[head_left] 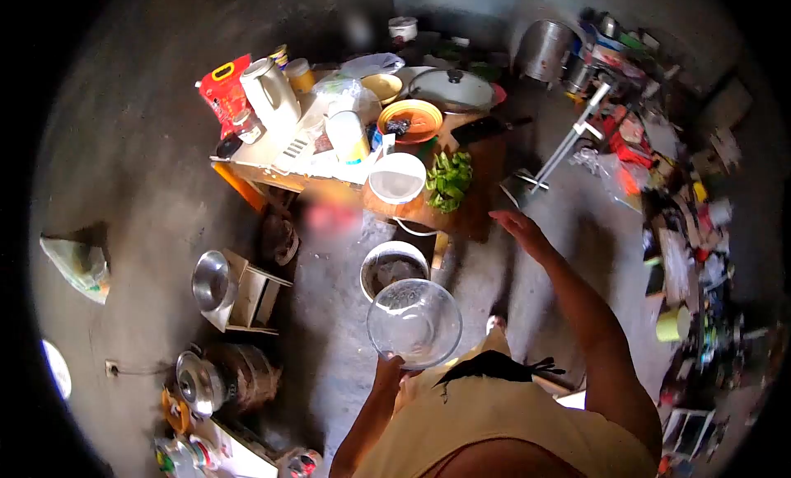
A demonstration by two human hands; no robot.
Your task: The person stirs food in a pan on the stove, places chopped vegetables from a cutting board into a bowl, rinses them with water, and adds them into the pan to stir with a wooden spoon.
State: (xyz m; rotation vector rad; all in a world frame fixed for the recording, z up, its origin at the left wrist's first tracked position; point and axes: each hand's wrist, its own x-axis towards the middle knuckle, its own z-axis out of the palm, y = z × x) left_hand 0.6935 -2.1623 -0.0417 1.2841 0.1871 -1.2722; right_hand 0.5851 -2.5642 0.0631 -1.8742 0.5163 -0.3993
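Note:
My left hand [390, 367] grips the rim of a clear glass bowl [414, 323] in front of my body. No food shows in the bowl. My right hand [519, 231] is stretched out with its fingers extended and nothing in them, just beyond the right edge of a wooden cutting board [474, 217]. On the board lie chopped green leaves [450, 181], with a white container [397, 178] beside them. A dark-bladed knife [478, 130] rests behind the leaves. Below the glass bowl, partly covered by it, stands a white bucket [375, 260].
The table also bears an orange-rimmed bowl [424, 119], a lidded pan [451, 91], a white jug [270, 96] and a red bag [224, 89]. A metal basin [212, 282] sits at left by a small wooden stool [251, 301]. Clutter [684, 255] lines the right side.

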